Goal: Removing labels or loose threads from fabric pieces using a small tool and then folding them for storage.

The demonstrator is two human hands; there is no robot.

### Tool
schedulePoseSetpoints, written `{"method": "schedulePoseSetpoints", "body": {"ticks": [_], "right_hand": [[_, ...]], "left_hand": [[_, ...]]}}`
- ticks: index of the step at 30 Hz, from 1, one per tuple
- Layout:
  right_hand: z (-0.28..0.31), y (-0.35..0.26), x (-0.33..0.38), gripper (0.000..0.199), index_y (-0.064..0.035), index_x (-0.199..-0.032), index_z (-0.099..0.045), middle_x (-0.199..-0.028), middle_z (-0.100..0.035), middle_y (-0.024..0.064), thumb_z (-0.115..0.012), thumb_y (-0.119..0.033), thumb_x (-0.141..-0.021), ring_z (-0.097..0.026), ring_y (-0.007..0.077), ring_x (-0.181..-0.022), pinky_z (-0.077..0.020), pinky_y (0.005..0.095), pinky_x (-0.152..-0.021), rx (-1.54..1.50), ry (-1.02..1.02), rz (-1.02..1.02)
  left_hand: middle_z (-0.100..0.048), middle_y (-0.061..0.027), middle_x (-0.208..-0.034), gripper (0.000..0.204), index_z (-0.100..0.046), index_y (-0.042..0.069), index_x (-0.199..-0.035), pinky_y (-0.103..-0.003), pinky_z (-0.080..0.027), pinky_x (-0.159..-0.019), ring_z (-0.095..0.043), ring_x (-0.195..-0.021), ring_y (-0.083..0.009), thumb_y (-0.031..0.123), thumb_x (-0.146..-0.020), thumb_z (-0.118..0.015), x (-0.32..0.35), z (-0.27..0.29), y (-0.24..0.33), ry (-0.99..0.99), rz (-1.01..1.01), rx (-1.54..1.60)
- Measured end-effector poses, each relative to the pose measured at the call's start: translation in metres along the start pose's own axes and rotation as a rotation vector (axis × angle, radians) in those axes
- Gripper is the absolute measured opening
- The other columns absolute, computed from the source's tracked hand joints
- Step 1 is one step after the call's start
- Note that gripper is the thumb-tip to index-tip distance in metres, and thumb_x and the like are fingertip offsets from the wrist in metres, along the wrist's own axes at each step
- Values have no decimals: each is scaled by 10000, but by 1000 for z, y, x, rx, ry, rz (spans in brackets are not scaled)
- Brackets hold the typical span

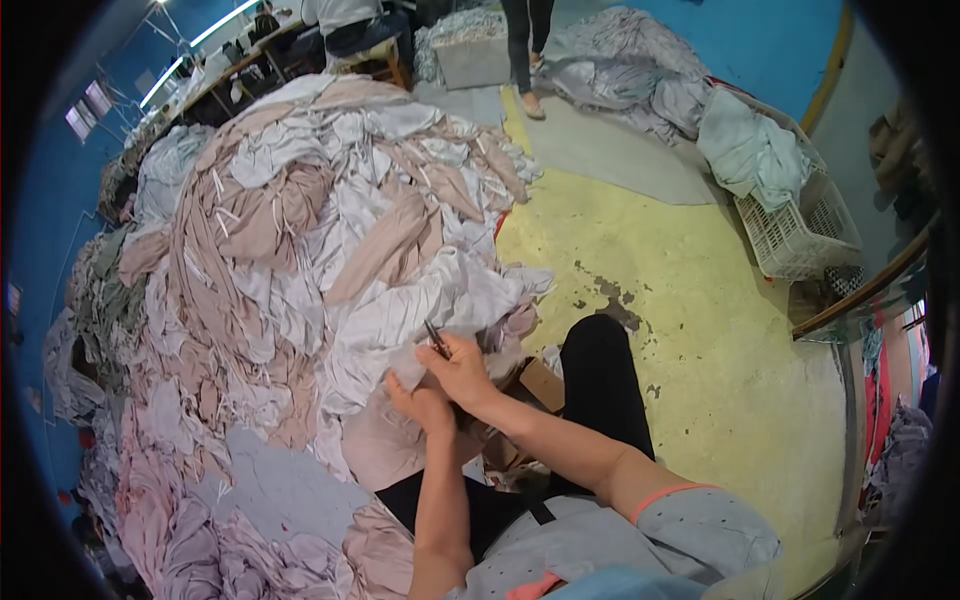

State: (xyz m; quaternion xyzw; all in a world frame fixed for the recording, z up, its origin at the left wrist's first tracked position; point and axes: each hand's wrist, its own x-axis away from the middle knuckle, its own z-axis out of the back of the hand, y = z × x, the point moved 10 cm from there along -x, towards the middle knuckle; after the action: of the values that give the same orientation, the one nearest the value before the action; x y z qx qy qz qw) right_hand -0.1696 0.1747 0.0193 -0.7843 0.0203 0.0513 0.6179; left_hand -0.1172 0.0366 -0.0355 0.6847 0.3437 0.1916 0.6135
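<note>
The person sits low at the edge of a great heap of garments [330, 230] in pale grey, white and beige, which spreads across the floor from the lower left to the far wall. Sitting this close keeps the next piece within arm's reach, and 1 knee in black cloth [598, 370] juts out toward the yellow floor [700, 300].

The right hand [462, 368] is closed around small dark snips [437, 340], whose tip points up and to the left, just over the edge of a light grey piece of cloth [400, 360] drawn off the heap. The fingers are curled tight on the tool, with the wrist bent inward so the blades meet the fabric.

The left hand [420, 405] lies just below and touching the right, fingers pinched together on the same grey cloth, seemingly to keep it taut and steady under the blades. Both forearms rise from the lower edge, the right 1 crossing in at a slant from the right, the left coming almost straight up.

A brown cardboard box [540, 385] sits beside the knee. Farther off to the right, a white plastic basket [800, 235] holds pale green cloth, and another person's legs [528, 50] stand near the top edge.
</note>
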Motion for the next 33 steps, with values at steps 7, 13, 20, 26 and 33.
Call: {"method": "schedulePoseSetpoints", "body": {"ticks": [7, 13, 20, 26, 33], "right_hand": [[9, -28, -7, 221, 16, -887, -588, -793, -607, 30, -703, -155, -806, -517, 57, -695, -434, 242, -615, 44, -160, 67], [-27, -56, 19, 403, -38, -1107, -603, -977, -638, 20, -749, -60, -732, -586, 81, -781, -483, 233, -694, -27, -401, 179], [-30, -53, 8, 292, -63, -992, -658, -824, -680, 114, -702, -73, -703, -671, 229, -762, -513, 304, -703, 320, -92, 258], [-23, 10, -38, 223, -69, -935, -701, -834, -684, 152, -654, -103, -720, -667, 293, -794, -513, 346, -726, 565, 65, 213], [31, -79, -256, 280, 39, -710, -630, -777, -636, 262, -587, -232, -765, -631, 445, -777, -499, 495, -679, 1154, 265, 678]], "left_hand": [[-603, 3, -805, 161, -629, -16, -904, -209, -408, -642, -514, -728, -60, -25, -808, -500, -6, -12, 99, -454, 22, -147], [-626, 13, -769, 155, -660, -6, -894, -218, -421, -604, -532, -677, -55, -17, -778, -558, -17, -11, 175, -630, 35, -215], [-565, 46, -707, 68, -647, -14, -828, -196, -356, -568, -457, -638, -27, -4, -802, -586, -12, 13, 251, -675, -14, -277], [-584, 35, -714, 82, -657, -38, -816, -195, -381, -588, -498, -659, -39, -11, -743, -632, -7, 73, 305, -460, -33, -179], [-599, -260, -761, 154, -597, 1, -817, -453, -459, -617, -583, -721, -422, 75, -690, -549, -78, 89, 260, -425, -372, -1381]]}}
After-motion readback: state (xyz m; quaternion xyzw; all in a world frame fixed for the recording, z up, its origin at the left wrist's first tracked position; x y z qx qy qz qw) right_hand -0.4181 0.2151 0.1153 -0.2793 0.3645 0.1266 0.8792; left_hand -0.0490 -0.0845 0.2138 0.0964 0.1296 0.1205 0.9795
